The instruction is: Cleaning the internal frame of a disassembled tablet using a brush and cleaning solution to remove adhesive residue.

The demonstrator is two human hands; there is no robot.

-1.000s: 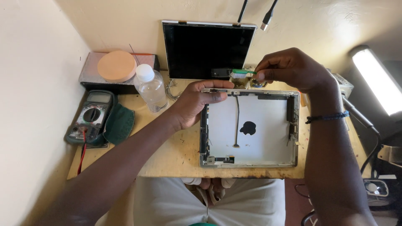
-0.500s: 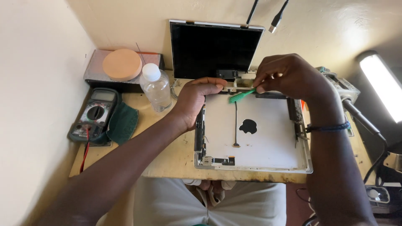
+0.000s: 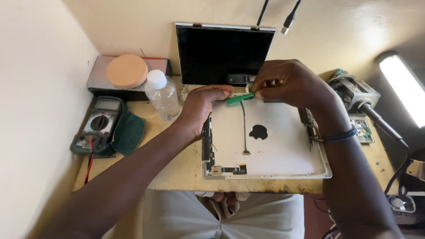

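Green pry tool [image 3: 240, 98] lower, right hand [image 3: 290, 84] pinching.

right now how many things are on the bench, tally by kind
Tablet parts: 2, the open tablet shell and the dark screen panel
Pry tools: 1, the green pry tool in the right hand
Multimeters: 1
Clear bottles: 1
Total: 5

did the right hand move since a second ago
Yes, slightly. The right hand has shifted left along the top edge of the opened tablet shell, toward the left hand, and now holds a green pry tool that it did not show before.
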